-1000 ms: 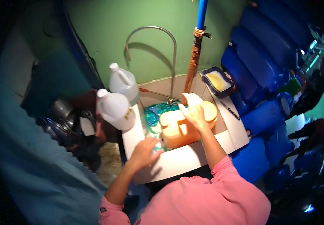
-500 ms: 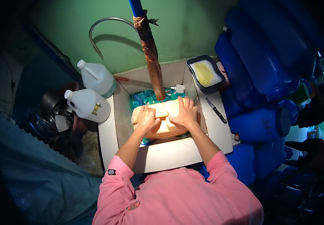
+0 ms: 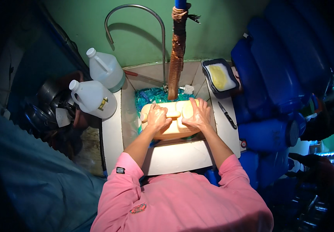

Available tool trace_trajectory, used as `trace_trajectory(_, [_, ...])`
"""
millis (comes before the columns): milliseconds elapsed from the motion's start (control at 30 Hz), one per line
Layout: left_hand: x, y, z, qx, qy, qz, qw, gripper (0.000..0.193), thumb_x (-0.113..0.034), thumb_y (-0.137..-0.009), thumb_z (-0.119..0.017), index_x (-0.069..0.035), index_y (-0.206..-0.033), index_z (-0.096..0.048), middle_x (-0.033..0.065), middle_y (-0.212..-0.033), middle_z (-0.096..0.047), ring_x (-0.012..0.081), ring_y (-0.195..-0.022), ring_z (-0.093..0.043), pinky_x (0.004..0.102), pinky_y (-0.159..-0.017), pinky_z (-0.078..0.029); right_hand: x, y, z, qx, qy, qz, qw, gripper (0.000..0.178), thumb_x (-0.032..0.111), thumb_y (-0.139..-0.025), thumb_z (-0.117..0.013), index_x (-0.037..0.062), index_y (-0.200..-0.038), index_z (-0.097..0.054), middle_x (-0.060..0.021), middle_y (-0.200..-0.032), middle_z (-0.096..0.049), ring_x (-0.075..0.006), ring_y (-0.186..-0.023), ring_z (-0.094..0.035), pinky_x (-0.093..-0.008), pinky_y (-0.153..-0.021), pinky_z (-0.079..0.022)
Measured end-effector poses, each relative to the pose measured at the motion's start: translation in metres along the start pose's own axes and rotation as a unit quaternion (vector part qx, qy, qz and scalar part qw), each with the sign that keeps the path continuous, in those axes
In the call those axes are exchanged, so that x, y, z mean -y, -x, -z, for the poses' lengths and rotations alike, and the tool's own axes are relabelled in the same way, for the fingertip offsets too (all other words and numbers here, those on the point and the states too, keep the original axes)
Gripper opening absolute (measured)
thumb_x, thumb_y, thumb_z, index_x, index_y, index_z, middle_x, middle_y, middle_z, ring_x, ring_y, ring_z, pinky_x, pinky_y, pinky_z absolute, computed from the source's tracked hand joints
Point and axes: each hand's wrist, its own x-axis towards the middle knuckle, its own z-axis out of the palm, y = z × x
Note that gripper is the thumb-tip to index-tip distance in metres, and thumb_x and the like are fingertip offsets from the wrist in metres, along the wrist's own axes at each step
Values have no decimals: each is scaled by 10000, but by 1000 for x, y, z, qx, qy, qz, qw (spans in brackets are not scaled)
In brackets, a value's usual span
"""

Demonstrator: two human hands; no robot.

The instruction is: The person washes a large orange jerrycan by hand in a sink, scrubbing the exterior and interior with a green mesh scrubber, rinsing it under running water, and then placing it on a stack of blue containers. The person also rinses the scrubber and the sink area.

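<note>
A cream plastic jug (image 3: 171, 133) lies on its side across the sink basin, its capped neck toward the left. My left hand (image 3: 158, 119) is closed over the jug beside its handle, near the cap end. My right hand (image 3: 198, 116) grips the other end, thumb toward the handle and fingers over the far edge. Both hands look wet. Beyond the jug and partly under it, shiny blue-green plastic items (image 3: 147, 96) fill the basin; their exact kind is hard to make out.
A wooden post (image 3: 176, 58) hangs over the basin beside a curved metal faucet (image 3: 163, 34). Two whitish jugs (image 3: 107, 71) stand left. On the right lie a knife (image 3: 227, 116) and a dark tub (image 3: 209, 71) holding a yellow-and-white sponge. Blue drums (image 3: 267, 135) crowd the right side.
The view has shifted, so the sink area appears slightly farther right and the faucet's base now shows beside the post. Both hands keep their hold on the jug, with little movement.
</note>
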Motion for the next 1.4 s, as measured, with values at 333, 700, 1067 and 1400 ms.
trace_trajectory(333, [3, 7, -5, -72, 64, -6, 995, 336, -339, -711, -760, -27, -833, -733, 162, -847, -725, 290, -984, -652, 440, -1069, -393, 20, -9, -10, 36, 58, -92, 993, 983, 542, -612, -748, 161, -1457, -420, -172, -1423, -402, -363, -1372, -339, -584, -1093, -290])
trace_trajectory(700, [-3, 3, 3, -32, 38, 26, 998, 387, -390, -741, -762, -40, -904, -753, 138, -904, -736, 263, -1019, -644, 432, -1116, -358, 12, -6, -13, -23, 15, -50, 998, 975, 490, -589, -785, 139, -1438, -458, -183, -1400, -423, -373, -1354, -357, -537, -1088, -293])
trace_trajectory(1067, [-7, 4, -3, -57, 40, 46, 997, 339, -350, -663, -759, -35, -788, -737, 171, -844, -721, 301, -978, -656, 433, -1083, -405, -7, -5, -11, -30, -32, 59, 997, 930, 450, -553, -778, 140, -1391, -518, -173, -1362, -469, -366, -1327, -396, -530, -1070, -319])
trace_trajectory(1400, [-9, 6, -2, -71, 25, 46, 996, 344, -366, -662, -794, -58, -794, -718, 152, -873, -720, 300, -1011, -648, 440, -1084, -401, -32, -19, 44, 220, 56, 530, 817, 361, 294, -653, -707, 97, -948, -637, -130, -1130, -613, -323, -1086, -561, -486, -979, -402])
